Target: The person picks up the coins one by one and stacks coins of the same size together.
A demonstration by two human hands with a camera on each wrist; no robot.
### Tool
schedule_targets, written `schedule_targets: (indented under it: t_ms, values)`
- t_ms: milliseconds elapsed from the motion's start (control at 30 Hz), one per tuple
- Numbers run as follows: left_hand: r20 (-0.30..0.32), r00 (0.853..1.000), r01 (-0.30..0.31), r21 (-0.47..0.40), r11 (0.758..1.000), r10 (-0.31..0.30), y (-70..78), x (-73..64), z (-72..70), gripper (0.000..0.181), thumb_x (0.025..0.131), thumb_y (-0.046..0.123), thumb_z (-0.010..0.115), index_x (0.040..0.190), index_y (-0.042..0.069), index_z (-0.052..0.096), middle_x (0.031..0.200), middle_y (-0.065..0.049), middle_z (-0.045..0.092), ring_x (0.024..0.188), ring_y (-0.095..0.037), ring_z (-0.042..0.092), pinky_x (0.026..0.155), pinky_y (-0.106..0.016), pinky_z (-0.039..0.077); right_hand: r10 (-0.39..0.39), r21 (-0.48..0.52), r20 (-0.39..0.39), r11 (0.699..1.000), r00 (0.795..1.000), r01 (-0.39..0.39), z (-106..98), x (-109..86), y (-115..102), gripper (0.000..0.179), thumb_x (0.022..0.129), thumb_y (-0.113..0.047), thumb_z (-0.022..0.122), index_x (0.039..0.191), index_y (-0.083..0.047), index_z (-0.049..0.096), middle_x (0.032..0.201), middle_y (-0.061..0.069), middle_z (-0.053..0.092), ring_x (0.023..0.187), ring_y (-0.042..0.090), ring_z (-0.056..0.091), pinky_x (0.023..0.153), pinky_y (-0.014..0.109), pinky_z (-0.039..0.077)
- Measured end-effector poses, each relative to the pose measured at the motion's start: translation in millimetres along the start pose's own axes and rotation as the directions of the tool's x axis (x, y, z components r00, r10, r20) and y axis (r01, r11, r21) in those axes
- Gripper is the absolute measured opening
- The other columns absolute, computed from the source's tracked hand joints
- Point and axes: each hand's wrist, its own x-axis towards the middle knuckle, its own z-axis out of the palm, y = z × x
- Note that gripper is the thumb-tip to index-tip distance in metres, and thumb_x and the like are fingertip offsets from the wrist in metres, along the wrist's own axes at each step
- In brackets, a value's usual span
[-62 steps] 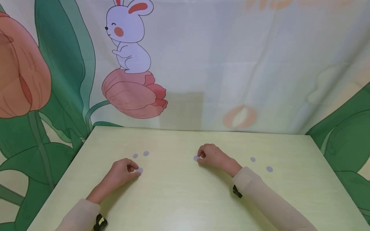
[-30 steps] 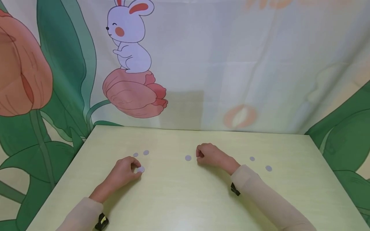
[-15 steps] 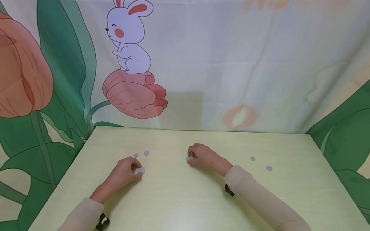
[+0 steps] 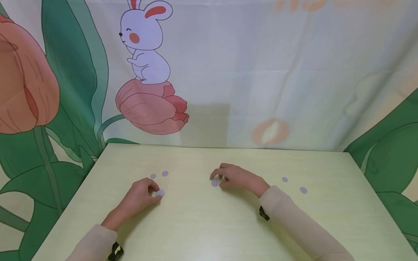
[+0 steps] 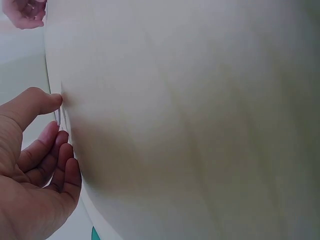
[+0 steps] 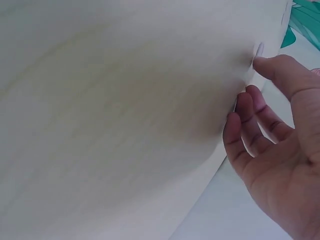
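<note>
My left hand (image 4: 139, 195) pinches a small flat lavender disc (image 4: 160, 193) between thumb and forefinger, low over the table at left of centre. In the left wrist view that disc (image 5: 58, 117) shows edge-on between the thumb and fingertip. To the right, my right hand (image 4: 236, 177) hovers with thumb and fingers parted around another lavender disc (image 4: 214, 183), which lies on the table just off the thumb tip. The right wrist view has this disc (image 6: 260, 49) as a thin edge beyond the thumb (image 6: 272, 67).
Two more lavender discs (image 4: 165, 173) lie beyond my left hand. Another pair of discs (image 4: 303, 190) lies to the right of my right hand. The pale table (image 4: 202, 224) ends at the back against a curtain (image 4: 209, 72) printed with a rabbit and tulips.
My right hand let go of its disc, reached left to it again, then spread its fingers. The disc now lies slightly nearer. My left hand has barely moved.
</note>
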Motion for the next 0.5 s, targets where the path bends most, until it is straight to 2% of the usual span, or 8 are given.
schedule_targets:
  t_ms: [100,200,367,500]
  values:
    - [0.0,1.0,-0.007,-0.003,1.0,0.007,-0.3,-0.7,-0.2,0.025,0.082,0.01,0.084,0.098,-0.001,0.067,0.092,-0.008,0.063,0.084,-0.022,0.054,0.077,-0.035,0.05,-0.045,-0.012,0.009,0.999,0.999,0.045,-0.2,-0.2,1.0,0.029,0.096,-0.009,0.068,0.123,-0.019,0.07,0.11,0.004,0.059,0.085,0.013,0.057,0.08,0.028,0.05]
    - [0.0,1.0,-0.01,-0.009,1.0,0.01,-0.1,-1.6,-0.3,0.025,0.082,0.01,0.083,0.097,-0.001,0.067,0.092,-0.008,0.063,0.084,-0.022,0.054,0.077,-0.035,0.05,-0.04,-0.016,0.002,0.999,0.999,0.04,0.3,0.0,1.0,0.022,0.097,-0.013,0.068,0.117,-0.019,0.071,0.109,0.002,0.059,0.084,0.012,0.057,0.08,0.027,0.05]
    - [0.002,1.0,0.001,-0.007,1.0,-0.001,0.1,-3.3,-0.9,0.025,0.083,0.011,0.083,0.098,-0.001,0.067,0.093,-0.008,0.063,0.085,-0.023,0.054,0.077,-0.035,0.05,0.035,-0.011,-0.022,0.999,0.999,-0.035,0.6,-1.3,-0.9,0.014,0.097,-0.021,0.069,0.111,-0.019,0.069,0.105,-0.001,0.058,0.085,0.012,0.057,0.08,0.029,0.049]
    - [0.003,1.0,0.007,-0.001,1.0,-0.007,1.6,-3.1,-2.1,0.026,0.083,0.012,0.082,0.098,-0.001,0.067,0.092,-0.008,0.063,0.085,-0.022,0.054,0.078,-0.035,0.049,0.119,0.002,-0.086,0.993,0.989,-0.12,1.7,-5.2,0.0,0.014,0.096,-0.024,0.071,0.106,-0.014,0.068,0.099,-0.001,0.057,0.088,0.013,0.055,0.082,0.032,0.049]
